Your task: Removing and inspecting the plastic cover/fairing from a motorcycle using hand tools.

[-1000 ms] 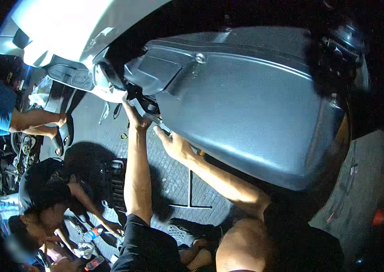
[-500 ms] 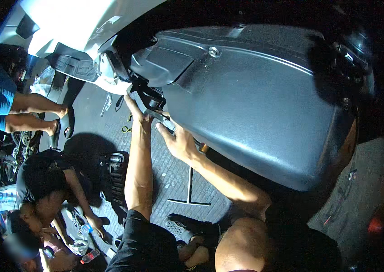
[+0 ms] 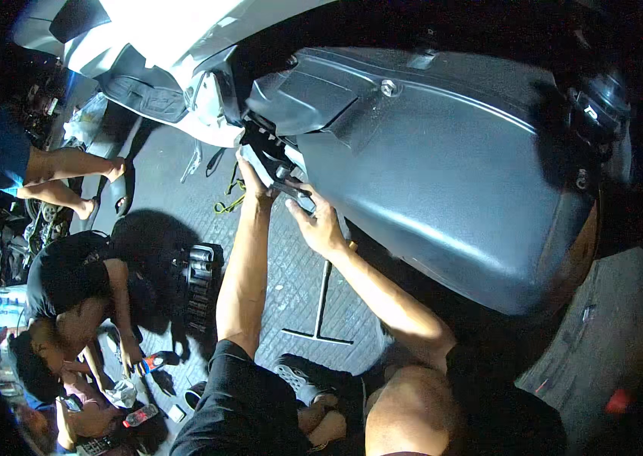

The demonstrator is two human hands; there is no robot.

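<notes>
Grey-black plastic strip (image 3: 262,166) clamped in both hands: left hand (image 3: 254,185) closed around its far end, right hand (image 3: 320,226) pinching its near end between thumb and fingers. Just right of the grip, curved edge of a large black moulded scooter part (image 3: 428,182); up and left, white scooter fairing (image 3: 215,114); room for moving below, over paving (image 3: 287,289). Left fingers partly hidden; strip's full outline hard to make out. Compared with a second ago, strip farther outward, notched edge (image 3: 272,137) newly exposed just above.
</notes>
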